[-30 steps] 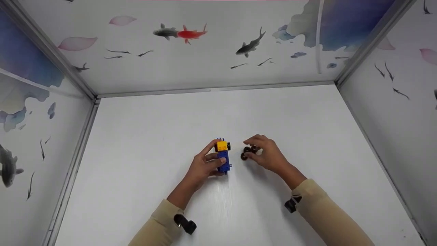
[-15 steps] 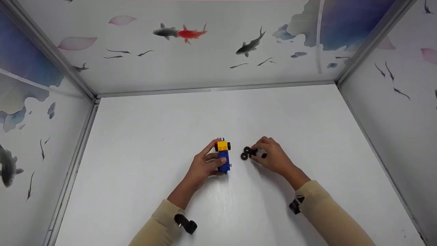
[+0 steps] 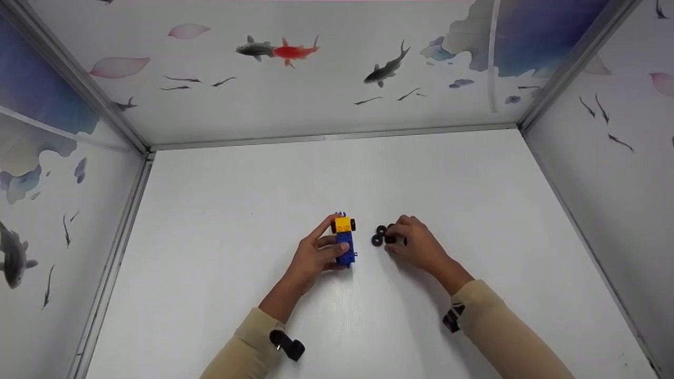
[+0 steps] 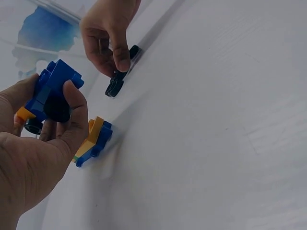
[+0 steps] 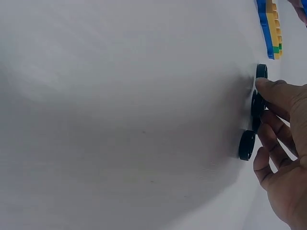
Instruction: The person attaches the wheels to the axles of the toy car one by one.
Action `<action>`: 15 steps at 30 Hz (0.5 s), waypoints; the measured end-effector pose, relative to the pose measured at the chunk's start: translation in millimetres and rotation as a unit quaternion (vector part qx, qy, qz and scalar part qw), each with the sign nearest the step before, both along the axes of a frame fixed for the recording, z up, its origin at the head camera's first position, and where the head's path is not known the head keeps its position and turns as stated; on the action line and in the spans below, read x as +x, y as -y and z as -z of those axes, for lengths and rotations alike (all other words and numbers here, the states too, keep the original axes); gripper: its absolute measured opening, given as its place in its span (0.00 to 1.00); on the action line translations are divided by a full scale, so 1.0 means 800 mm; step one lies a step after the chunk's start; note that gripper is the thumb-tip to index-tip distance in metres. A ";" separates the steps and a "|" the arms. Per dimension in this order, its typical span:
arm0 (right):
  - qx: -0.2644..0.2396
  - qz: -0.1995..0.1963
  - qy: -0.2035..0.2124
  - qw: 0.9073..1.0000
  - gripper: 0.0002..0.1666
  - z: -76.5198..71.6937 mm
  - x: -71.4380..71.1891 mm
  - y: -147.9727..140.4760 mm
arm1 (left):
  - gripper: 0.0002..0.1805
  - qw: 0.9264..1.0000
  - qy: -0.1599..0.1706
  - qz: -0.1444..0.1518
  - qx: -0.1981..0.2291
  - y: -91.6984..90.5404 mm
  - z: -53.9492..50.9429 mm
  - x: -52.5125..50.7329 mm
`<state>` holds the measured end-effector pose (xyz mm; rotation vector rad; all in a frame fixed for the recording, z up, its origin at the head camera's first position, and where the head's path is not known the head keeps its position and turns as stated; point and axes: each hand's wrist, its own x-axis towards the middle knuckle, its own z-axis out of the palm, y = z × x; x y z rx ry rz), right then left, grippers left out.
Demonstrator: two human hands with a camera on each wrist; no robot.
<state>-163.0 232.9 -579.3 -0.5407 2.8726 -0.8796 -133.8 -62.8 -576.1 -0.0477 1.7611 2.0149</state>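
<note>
In the head view my left hand (image 3: 316,255) grips a toy block car (image 3: 345,250) with a blue body, a yellow block and black wheels. It is held tilted above the table in the left wrist view. Just to its right, my right hand (image 3: 418,242) reaches down to several small black toy wheels (image 3: 377,240). Thumb and fingers pinch one black wheel (image 5: 258,103) of the group in the right wrist view, and other wheels lie close around them. The fingers partly hide the group.
A second block piece (image 4: 93,141), yellow and blue with a little green, lies on the white table (image 3: 237,263) below the left hand. Walls printed with fish (image 3: 387,71) enclose the table at the back and both sides.
My right hand has lowered onto the wheels, and its fingers have come together around one. The left hand and the toy car have stayed in place.
</note>
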 end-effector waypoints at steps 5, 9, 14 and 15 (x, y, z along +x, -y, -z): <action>0.002 -0.002 -0.015 1.000 0.13 0.002 0.001 0.000 | 0.43 1.000 -0.005 0.001 -0.003 0.001 0.000 0.001; 0.004 -0.003 -0.018 1.000 0.12 0.002 0.002 0.000 | 0.44 1.000 -0.004 0.000 -0.003 0.001 0.000 0.002; 0.011 -0.003 -0.022 1.000 0.08 0.004 0.003 0.000 | 0.44 1.000 0.002 -0.003 -0.003 0.000 0.000 0.002; 0.013 -0.004 -0.026 1.000 0.08 0.004 0.003 0.000 | 0.44 1.000 0.004 -0.004 -0.002 0.000 0.000 0.002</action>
